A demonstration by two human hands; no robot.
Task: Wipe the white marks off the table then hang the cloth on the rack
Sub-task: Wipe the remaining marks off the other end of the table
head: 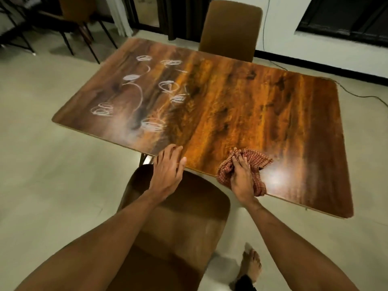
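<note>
A pale tiled floor (pixel 42 175) runs under a brown padded chair (pixel 174 217) tucked against the near edge of a glossy wood-grain worktop (pixel 241 106). The left hand (pixel 169 166) rests flat on that edge, fingers (pixel 175 150) pressed loosely together, probably bracing the body for a lean. The right hand (pixel 241 175) bunches a red checked cloth (pixel 255 164) against the surface, fingers curled into its folds, ready to wipe. The white marks (pixel 144 93), loops and scribbles, lie well apart toward the far left, untouched. A second chair (pixel 228 30) stands beyond; no rack is visible.
</note>
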